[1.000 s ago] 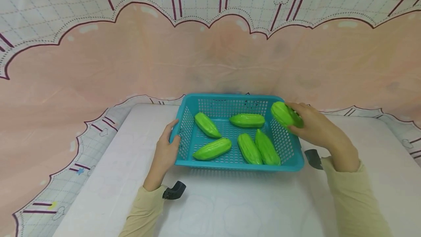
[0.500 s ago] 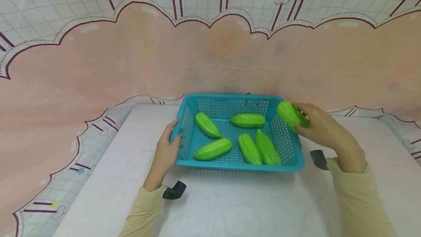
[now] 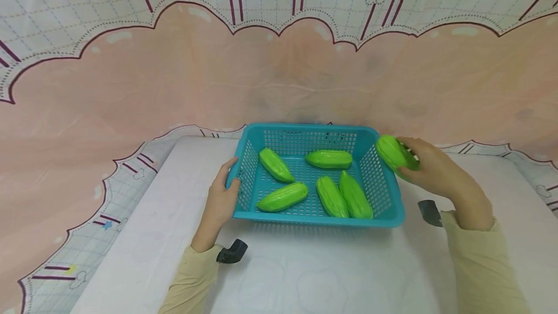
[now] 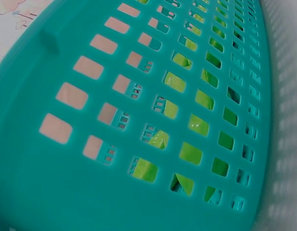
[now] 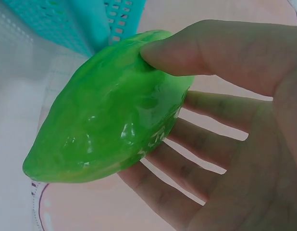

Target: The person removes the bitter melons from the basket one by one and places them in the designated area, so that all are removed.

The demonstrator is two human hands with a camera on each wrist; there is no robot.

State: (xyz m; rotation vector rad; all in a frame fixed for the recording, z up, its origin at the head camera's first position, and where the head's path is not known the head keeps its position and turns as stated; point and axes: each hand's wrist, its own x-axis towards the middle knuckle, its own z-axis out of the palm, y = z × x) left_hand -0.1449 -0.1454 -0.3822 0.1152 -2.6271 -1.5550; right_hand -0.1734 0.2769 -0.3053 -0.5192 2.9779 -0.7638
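My right hand (image 3: pixel 433 167) holds a glossy green ridged gourd (image 3: pixel 394 153) over the right rim of a teal plastic basket (image 3: pixel 301 220). In the right wrist view the thumb (image 5: pixel 182 50) presses one side of the gourd (image 5: pixel 105 115) and the fingers support the other, its pointed end sticking out. My left hand (image 3: pixel 222 197) grips the left rim of the basket, thumb and fingers around the edge. That hand is hidden in the left wrist view, where the slotted basket wall (image 4: pixel 91 187) fills the picture. Several more green gourds (image 3: pixel 283 197) lie spread on the basket floor.
A white-covered table (image 3: pixel 279 275) lies beneath the basket. Behind rises a patterned peach and white cloth (image 3: pixel 279 81), close to the basket's far side. Black devices (image 3: pixel 232 251) sit at both wrists, beside beige sleeves.
My right hand has moved to the right with the gourd, from above the basket's inside right wall to its outer rim. My left hand and the basket stay put.
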